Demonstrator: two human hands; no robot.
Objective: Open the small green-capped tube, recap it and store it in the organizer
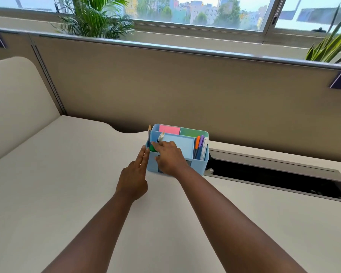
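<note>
Our right hand (168,156) reaches into the blue organizer (200,164) on the desk (67,174); the green-capped tube (152,148) shows just below its fingertips, grip unclear. Left hand (135,174) lies flat, fingers extended, alongside. Likely light, smooth: pinch the body.

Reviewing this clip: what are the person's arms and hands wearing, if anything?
Nothing visible. Both forearms are bare up to the frame's bottom edge, with no sleeves showing. The left hand and right hand have no gloves, rings, watch or wristband in view. Fingernails look short and unpainted.
</note>
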